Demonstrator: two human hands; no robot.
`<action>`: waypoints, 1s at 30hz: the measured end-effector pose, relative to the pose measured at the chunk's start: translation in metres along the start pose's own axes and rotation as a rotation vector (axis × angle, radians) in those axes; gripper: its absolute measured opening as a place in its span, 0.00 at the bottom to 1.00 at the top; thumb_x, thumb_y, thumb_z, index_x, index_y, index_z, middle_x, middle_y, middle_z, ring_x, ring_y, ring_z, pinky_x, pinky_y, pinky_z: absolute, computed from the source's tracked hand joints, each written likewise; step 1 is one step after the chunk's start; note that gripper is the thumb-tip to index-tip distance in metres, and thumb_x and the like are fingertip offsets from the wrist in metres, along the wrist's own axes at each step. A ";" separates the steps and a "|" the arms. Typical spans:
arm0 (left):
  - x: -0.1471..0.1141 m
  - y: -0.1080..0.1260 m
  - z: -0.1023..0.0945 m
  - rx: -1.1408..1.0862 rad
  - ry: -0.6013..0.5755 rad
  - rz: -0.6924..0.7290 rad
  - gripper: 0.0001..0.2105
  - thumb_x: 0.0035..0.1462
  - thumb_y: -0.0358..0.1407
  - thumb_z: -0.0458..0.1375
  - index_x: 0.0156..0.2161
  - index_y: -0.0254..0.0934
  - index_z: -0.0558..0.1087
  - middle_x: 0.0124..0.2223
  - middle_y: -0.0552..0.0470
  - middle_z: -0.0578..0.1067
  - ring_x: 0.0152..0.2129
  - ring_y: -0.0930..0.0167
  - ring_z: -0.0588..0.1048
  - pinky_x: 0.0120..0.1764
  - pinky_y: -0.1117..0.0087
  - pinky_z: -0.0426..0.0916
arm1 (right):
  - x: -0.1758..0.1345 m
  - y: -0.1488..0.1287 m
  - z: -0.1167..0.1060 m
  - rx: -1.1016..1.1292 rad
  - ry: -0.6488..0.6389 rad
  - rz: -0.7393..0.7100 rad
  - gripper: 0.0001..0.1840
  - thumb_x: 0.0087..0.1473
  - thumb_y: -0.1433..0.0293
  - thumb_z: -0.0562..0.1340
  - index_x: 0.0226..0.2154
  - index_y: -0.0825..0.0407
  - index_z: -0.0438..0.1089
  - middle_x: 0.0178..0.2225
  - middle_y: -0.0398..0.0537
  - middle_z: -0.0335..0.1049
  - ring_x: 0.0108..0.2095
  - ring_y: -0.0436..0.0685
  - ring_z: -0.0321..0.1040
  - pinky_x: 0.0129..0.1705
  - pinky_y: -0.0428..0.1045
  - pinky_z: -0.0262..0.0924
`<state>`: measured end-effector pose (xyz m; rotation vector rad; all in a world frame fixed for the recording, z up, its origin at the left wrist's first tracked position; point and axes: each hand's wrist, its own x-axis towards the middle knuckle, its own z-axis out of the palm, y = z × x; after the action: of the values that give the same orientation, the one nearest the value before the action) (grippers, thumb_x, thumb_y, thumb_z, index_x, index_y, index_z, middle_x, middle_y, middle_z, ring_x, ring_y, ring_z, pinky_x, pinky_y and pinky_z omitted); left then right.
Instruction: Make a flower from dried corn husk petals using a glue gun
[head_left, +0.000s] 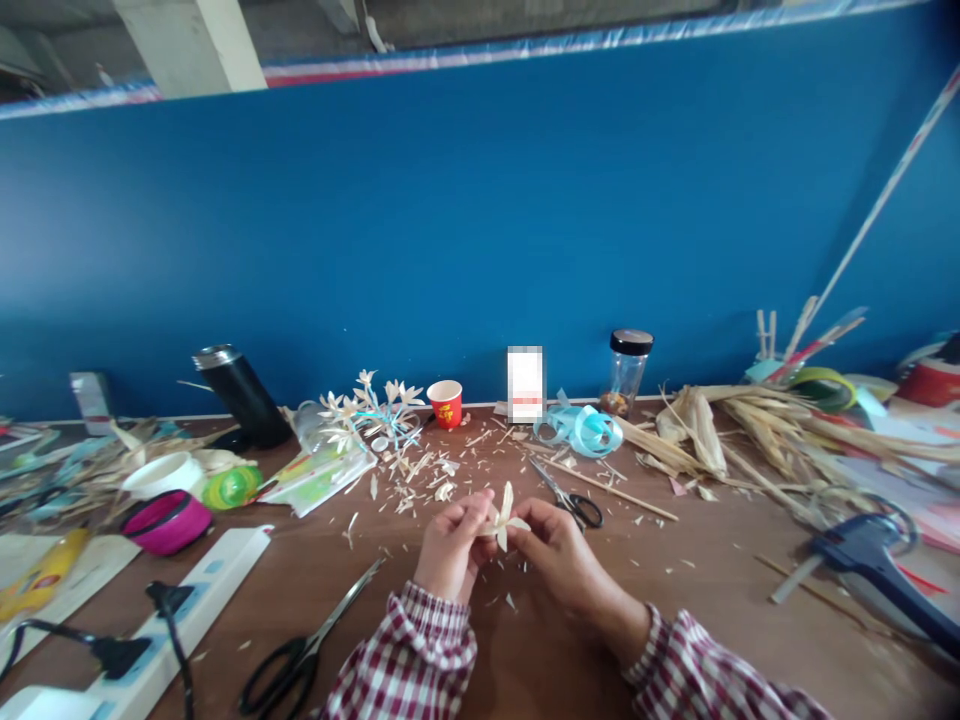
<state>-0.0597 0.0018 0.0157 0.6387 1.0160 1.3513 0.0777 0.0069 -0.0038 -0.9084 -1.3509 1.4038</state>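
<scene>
Between my hands is a small cream corn-husk flower (504,520) with several pointed petals spread out. My left hand (456,545) pinches it from the left, thumb and fingers closed. From the right, my right hand (559,552) has thumb and forefinger closed on one petal. Black-handled scissors (576,505) lie just beyond my right hand. A second, larger pair of scissors (311,645) rests to the left of my left sleeve. Pale husk scraps (442,490) are scattered over the brown table (525,660) around my hands.
At the back stand finished husk flowers (367,410), a red paper cup (445,404), blue ribbon (589,430), a glass jar (628,375) and a tilted black thermos (241,395). A power strip (195,600) lies left. Corn husks (757,430) and a blue glue gun (877,565) lie right.
</scene>
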 end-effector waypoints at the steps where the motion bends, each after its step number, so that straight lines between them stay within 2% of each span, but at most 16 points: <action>1: -0.001 0.000 0.000 0.036 0.048 0.041 0.19 0.40 0.44 0.66 0.37 0.34 0.76 0.25 0.54 0.73 0.18 0.78 0.68 0.22 0.77 0.65 | 0.001 0.000 0.000 0.055 0.024 0.016 0.15 0.48 0.59 0.63 0.27 0.55 0.66 0.21 0.39 0.63 0.21 0.46 0.57 0.24 0.43 0.52; 3: -0.004 -0.001 0.001 0.192 0.157 0.229 0.19 0.44 0.45 0.64 0.40 0.36 0.75 0.29 0.51 0.74 0.23 0.73 0.71 0.26 0.73 0.67 | 0.004 0.000 0.000 0.175 0.079 0.061 0.16 0.45 0.58 0.65 0.27 0.54 0.66 0.21 0.39 0.64 0.20 0.46 0.56 0.23 0.42 0.52; 5: -0.008 -0.002 0.003 0.409 0.228 0.523 0.16 0.45 0.42 0.64 0.39 0.36 0.75 0.32 0.48 0.74 0.27 0.69 0.72 0.31 0.70 0.68 | 0.006 0.000 0.001 0.275 0.118 0.100 0.17 0.43 0.58 0.67 0.27 0.54 0.66 0.23 0.40 0.66 0.21 0.45 0.58 0.23 0.42 0.53; 8: -0.014 -0.004 0.004 0.711 0.209 0.902 0.11 0.45 0.36 0.64 0.37 0.38 0.76 0.37 0.46 0.73 0.35 0.65 0.71 0.40 0.65 0.67 | 0.005 0.000 0.003 0.348 0.138 0.135 0.17 0.41 0.59 0.68 0.27 0.54 0.67 0.23 0.40 0.66 0.21 0.45 0.58 0.24 0.42 0.55; 10: -0.015 -0.004 0.004 0.864 0.174 1.031 0.11 0.45 0.33 0.64 0.38 0.39 0.77 0.36 0.46 0.71 0.36 0.65 0.70 0.43 0.64 0.66 | 0.004 0.001 0.005 0.364 0.143 0.143 0.17 0.41 0.60 0.69 0.27 0.54 0.67 0.23 0.39 0.65 0.21 0.45 0.58 0.24 0.42 0.56; 13: -0.013 -0.006 0.000 0.977 0.150 1.108 0.10 0.48 0.31 0.62 0.38 0.39 0.77 0.35 0.47 0.70 0.34 0.66 0.70 0.40 0.65 0.67 | 0.002 0.003 0.007 0.356 0.131 0.148 0.16 0.42 0.60 0.69 0.27 0.55 0.67 0.23 0.40 0.65 0.22 0.45 0.59 0.24 0.41 0.57; 18: -0.007 -0.009 -0.005 1.007 0.127 1.182 0.07 0.51 0.28 0.59 0.35 0.39 0.77 0.34 0.49 0.71 0.34 0.68 0.70 0.37 0.65 0.68 | 0.003 0.003 0.007 0.343 0.113 0.121 0.16 0.43 0.61 0.68 0.28 0.55 0.67 0.23 0.39 0.65 0.21 0.44 0.58 0.23 0.40 0.56; 23: -0.007 -0.010 -0.006 1.025 0.136 1.213 0.06 0.50 0.27 0.59 0.34 0.37 0.76 0.35 0.49 0.70 0.34 0.68 0.70 0.38 0.65 0.68 | 0.002 -0.001 0.007 0.337 0.091 0.104 0.16 0.42 0.61 0.69 0.30 0.55 0.69 0.23 0.39 0.66 0.20 0.43 0.56 0.20 0.39 0.52; 30: -0.010 -0.011 -0.004 1.084 0.139 1.220 0.06 0.52 0.28 0.58 0.34 0.38 0.75 0.34 0.49 0.70 0.35 0.67 0.70 0.39 0.64 0.68 | 0.003 0.002 0.006 0.326 0.121 0.121 0.15 0.40 0.60 0.69 0.26 0.55 0.71 0.21 0.40 0.67 0.20 0.44 0.58 0.22 0.41 0.54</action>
<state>-0.0569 -0.0102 0.0063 2.2611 1.5435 1.7672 0.0710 0.0083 -0.0047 -0.8510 -0.9548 1.5786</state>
